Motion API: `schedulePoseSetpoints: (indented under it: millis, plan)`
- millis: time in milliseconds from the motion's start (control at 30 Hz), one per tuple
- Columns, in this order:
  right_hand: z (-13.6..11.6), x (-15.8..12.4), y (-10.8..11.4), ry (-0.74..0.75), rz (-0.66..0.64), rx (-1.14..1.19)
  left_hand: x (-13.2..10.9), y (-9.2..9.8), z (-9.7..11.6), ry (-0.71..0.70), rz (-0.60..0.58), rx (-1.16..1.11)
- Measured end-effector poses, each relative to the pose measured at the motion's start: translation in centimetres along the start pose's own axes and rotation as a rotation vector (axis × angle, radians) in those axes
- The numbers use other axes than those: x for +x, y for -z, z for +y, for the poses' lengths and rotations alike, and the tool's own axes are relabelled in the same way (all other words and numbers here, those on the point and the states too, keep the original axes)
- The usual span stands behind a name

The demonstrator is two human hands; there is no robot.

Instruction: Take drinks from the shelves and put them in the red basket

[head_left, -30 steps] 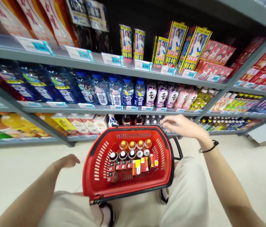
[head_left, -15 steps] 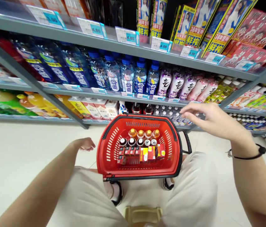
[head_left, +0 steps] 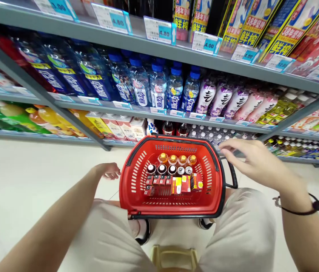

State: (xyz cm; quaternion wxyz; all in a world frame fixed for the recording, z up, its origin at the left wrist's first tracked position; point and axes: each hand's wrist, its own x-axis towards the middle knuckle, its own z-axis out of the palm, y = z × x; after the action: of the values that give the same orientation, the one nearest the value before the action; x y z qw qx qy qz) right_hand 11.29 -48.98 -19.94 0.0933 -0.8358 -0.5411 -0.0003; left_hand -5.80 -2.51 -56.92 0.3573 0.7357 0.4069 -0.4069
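Between my knees stands a red shopping basket (head_left: pixel 173 207) with a black rim and a black handle (head_left: pixel 233 175) on its right. Inside it are a row of orange drink bottles (head_left: pixel 173 159), dark bottles with white caps (head_left: pixel 162 169), two cans (head_left: pixel 184 170) and several small red drink cartons (head_left: pixel 186 184). My left hand (head_left: pixel 109 170) hovers just left of the basket, fingers loosely curled and apart, holding nothing. Over the basket's right rim is my right hand (head_left: pixel 244 158), open, its fingers stretched to the left with nothing in them.
A drinks shelf (head_left: pixel 159 111) runs across the front, with blue-capped bottles (head_left: pixel 157 87) and purple-labelled bottles (head_left: pixel 206 96). Price tags (head_left: pixel 159 30) line the upper shelf edge. Below are juice bottles (head_left: pixel 48 117) and cartons (head_left: pixel 138 128). A yellowish stool (head_left: pixel 173 251) shows between my legs.
My right hand has come down a little toward the basket's right rim. The view has tilted slightly, so the shelf and basket sit a bit further right. My left hand keeps its place beside the basket.
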Motion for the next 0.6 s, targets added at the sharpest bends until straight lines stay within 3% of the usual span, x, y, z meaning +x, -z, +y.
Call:
schedulePoseSetpoints:
  millis: [167, 367, 500, 600]
  plan:
    - [1.9, 2.3, -6.2, -0.064, -0.223, -0.112, -0.6, 0.1, 2.0, -0.013, -0.068, 0.028]
    - [4.2, 3.0, -14.4, -0.171, -0.743, -0.253, -2.4, 0.4, 4.4, -0.002, -0.013, 0.206]
    - [4.8, 2.6, -15.9, -0.152, -0.878, -0.181, -4.5, 1.7, 6.4, 0.115, 0.105, 0.419]
    - [4.8, 3.0, -15.9, -0.184, -0.858, -0.173, -5.2, 1.3, 9.0, 0.023, 0.241, 0.563]
